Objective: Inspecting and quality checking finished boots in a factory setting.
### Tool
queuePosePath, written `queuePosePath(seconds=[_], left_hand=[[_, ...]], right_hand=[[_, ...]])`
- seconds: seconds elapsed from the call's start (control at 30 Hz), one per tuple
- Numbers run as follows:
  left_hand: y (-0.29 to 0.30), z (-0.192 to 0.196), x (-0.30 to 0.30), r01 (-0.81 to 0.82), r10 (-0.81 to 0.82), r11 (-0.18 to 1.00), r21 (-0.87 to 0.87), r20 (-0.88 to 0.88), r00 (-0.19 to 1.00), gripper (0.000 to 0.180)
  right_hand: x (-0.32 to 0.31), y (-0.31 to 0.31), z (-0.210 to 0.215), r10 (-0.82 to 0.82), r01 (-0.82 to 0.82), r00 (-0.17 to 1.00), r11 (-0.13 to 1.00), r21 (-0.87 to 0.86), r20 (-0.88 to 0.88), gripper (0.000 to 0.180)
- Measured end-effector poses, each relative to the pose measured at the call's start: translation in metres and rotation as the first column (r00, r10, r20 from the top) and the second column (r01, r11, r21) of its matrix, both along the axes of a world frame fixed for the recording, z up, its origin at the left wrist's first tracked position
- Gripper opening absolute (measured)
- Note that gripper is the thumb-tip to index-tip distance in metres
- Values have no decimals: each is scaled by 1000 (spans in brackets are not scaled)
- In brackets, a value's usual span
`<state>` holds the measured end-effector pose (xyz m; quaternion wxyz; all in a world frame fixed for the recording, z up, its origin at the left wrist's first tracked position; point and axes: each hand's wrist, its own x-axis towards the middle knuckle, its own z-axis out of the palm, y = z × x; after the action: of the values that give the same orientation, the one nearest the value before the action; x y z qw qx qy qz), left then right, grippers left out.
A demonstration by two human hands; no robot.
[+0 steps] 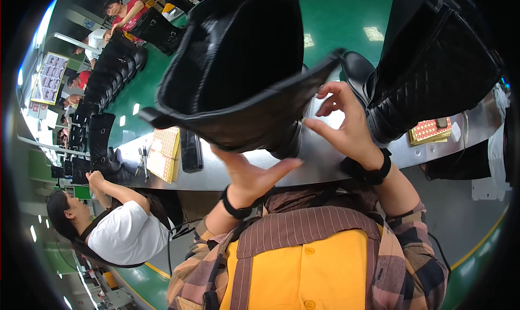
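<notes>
A person in a yellow buttoned top, brown pinstriped apron and plaid sleeves sits or stands before me at a curved silver metal table. Their left hand is against the near side of a tall black leather boot, thumb spread wide, other fingers mostly hidden by it. The right hand is beside the boot's right side, fingers curled, thumb apart from them; I cannot tell whether they touch it. The boot is over the table, its wide top opening toward the wearer. Left of it lie a flat black rectangular object and a yellow-edged stack of label sheets. Another black boot is at right. Farther left, a co-worker in a white shirt faces a row of black boots.
</notes>
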<state>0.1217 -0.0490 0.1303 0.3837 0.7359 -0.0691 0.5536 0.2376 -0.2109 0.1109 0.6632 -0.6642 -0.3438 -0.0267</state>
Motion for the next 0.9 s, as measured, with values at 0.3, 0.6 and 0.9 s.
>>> queuePosePath(seconds=[0.3, 0.6, 0.9], left_hand=[[5, -42, 6, -20, -181, 888, -459, -390, 903, 18], [16, -61, -8, 66, -399, 868, -492, -612, 683, 39], [14, -69, -5, -53, -210, 941, -334, -700, 682, 38]], right_hand=[[6, 24, -59, 113, -202, 973, 837, -508, -201, 26], [22, 32, -47, 259, -591, 757, 665, -457, -600, 36], [-7, 27, 30, 582, -499, 570, 806, 318, -580, 30]])
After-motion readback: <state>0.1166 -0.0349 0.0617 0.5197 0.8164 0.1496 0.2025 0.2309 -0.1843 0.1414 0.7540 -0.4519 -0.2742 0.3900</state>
